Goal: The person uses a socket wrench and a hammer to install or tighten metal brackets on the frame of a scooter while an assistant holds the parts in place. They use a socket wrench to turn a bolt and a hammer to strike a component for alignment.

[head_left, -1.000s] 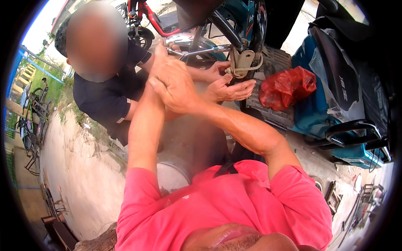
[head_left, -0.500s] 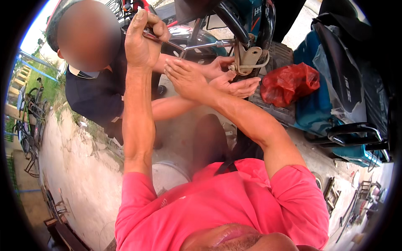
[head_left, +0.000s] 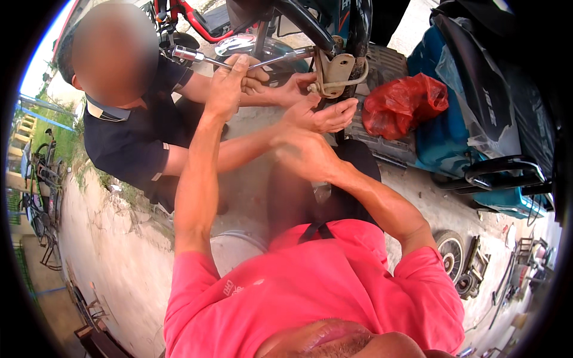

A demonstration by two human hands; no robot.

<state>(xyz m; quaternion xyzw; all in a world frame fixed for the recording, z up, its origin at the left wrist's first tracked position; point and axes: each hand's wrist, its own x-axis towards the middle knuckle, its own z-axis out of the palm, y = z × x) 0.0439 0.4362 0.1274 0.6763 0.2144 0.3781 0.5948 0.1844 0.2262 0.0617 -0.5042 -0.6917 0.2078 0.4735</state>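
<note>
My left hand is closed around the middle of a branched metal socket wrench. One shiny socket end points up to the left. Another arm reaches right to a beige metal bracket on a motor vehicle's frame. Below and left of that bracket are another person's two hands, the upper one at its edge and the lower one with its fingers stretched out. My right hand is just below that person's forearm; its fingers are smeared by motion, and no object shows in it.
The other person, in a dark shirt, crouches at the left. A red plastic bag lies on the ribbed footboard, beside a black seat partly wrapped in clear plastic. A loose wheel lies on the ground at the right.
My left hand has come down and to the right with the wrench, whose arm has swung. My right hand has moved down and right, away from the wrench. The other person's hands remain by the bracket.
</note>
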